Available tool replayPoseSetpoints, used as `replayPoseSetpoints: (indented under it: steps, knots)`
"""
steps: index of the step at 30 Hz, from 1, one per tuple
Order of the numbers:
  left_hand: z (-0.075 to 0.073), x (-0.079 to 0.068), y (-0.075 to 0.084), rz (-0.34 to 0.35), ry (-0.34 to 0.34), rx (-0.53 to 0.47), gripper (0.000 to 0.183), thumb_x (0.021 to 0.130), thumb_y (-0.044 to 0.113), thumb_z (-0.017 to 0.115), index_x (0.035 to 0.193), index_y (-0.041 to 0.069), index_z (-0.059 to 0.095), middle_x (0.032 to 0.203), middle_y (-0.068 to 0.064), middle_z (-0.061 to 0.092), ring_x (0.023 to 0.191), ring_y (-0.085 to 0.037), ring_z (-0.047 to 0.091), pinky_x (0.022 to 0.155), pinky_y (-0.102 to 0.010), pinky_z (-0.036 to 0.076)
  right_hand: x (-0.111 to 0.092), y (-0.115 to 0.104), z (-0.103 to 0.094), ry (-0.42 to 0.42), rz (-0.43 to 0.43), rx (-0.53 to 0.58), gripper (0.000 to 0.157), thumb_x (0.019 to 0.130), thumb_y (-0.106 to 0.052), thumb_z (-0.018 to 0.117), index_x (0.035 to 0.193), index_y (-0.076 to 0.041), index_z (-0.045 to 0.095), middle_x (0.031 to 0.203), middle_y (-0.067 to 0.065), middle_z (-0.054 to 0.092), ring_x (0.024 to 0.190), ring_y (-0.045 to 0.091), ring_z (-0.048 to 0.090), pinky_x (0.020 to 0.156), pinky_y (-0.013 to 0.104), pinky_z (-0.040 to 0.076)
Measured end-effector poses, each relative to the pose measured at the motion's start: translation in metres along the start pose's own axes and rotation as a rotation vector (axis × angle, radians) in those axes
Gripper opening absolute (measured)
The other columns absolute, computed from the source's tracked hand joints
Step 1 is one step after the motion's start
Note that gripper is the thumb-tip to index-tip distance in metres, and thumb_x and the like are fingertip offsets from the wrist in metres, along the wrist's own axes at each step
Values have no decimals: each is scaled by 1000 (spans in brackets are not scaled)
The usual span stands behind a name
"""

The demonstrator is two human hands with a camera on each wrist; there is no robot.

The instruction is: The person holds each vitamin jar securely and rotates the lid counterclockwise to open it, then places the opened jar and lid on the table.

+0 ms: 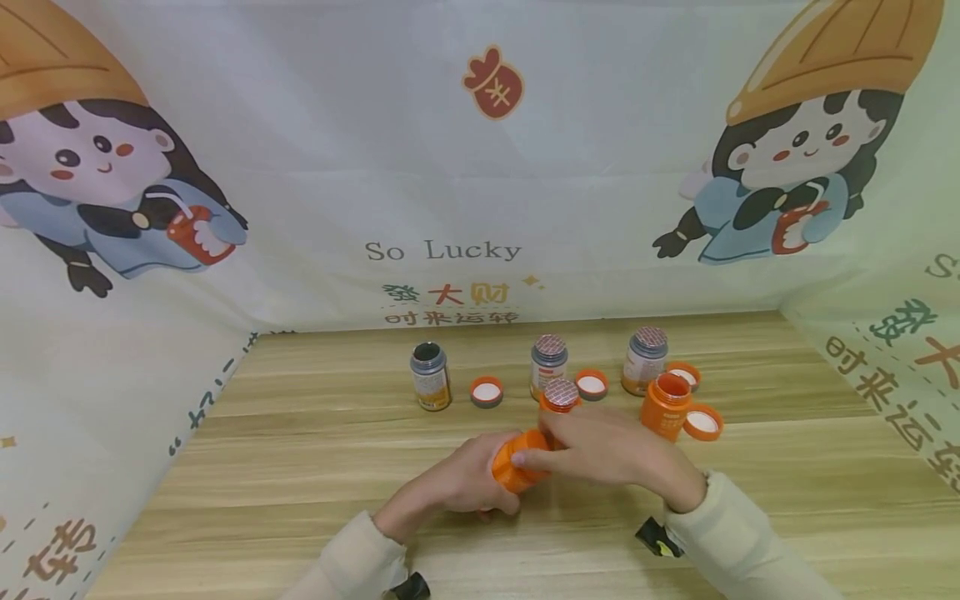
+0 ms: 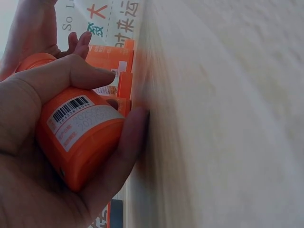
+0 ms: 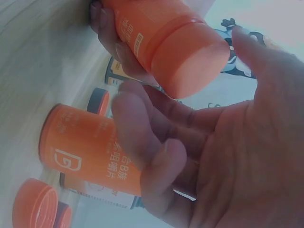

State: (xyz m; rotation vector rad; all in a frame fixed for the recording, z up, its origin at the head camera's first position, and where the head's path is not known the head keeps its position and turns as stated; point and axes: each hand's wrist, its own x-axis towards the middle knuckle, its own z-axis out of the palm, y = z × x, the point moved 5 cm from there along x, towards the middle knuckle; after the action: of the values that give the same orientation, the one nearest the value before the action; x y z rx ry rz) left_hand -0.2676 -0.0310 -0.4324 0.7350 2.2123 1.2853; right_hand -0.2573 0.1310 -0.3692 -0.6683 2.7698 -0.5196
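Observation:
My left hand (image 1: pixel 480 471) grips an orange bottle (image 2: pixel 85 137) by its body, low over the table and tilted, its barcode label showing in the left wrist view. Its smooth orange cap (image 3: pixel 194 57) is on and points toward my right hand (image 1: pixel 607 446). In the right wrist view that hand's thumb and loosely bent fingers (image 3: pixel 142 123) stand spread around the cap, with a gap showing between fingers and cap. Just behind the right hand stands another orange bottle (image 3: pixel 90 147), a patterned foil seal (image 1: pixel 561 392) over its mouth.
At the back stand a grey bottle with a dark open mouth (image 1: pixel 431 379) and two foil-sealed grey bottles (image 1: pixel 549 371) (image 1: pixel 644 367). An uncapped orange bottle (image 1: pixel 664 410) is at right. Several caps lie upturned, including an orange one (image 1: pixel 705 423). A printed cloth (image 1: pixel 450 167) hangs behind.

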Motion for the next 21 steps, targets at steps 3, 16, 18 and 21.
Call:
replayPoseSetpoints:
  steps: [3, 16, 18, 21]
  knots:
    - [0, 0, 1, 2, -1, 7, 53, 67, -5, 76, 111, 22, 64, 82, 0, 58, 61, -15, 58, 44, -31, 55, 0, -1, -1, 3, -4, -12, 46, 90, -74, 58, 86, -28, 55, 67, -10, 43, 58, 10, 44, 53, 27, 30]
    - [0, -1, 1, -2, 6, 21, 50, 67, -4, 77, 108, 21, 63, 83, 0, 58, 62, -14, 58, 44, -31, 56, 0, -1, 0, -9, -19, -33, 46, 90, -74, 58, 88, -28, 54, 67, -11, 42, 57, 9, 43, 52, 27, 28]
    - [0, -1, 1, 4, 9, 30, 49, 67, -5, 76, 107, 20, 63, 82, 1, 58, 62, -14, 59, 44, -32, 56, 0, -2, 0, -13, -43, -45, 44, 89, -72, 61, 92, -29, 55, 68, -11, 44, 58, 9, 44, 52, 26, 29]
    - [0, 0, 1, 9, 11, 40, 47, 68, -5, 75, 105, 19, 62, 80, 1, 58, 62, -14, 59, 44, -32, 56, 0, -3, -1, -15, -72, -46, 42, 88, -68, 66, 99, -29, 55, 70, -11, 47, 61, 8, 47, 53, 26, 32]
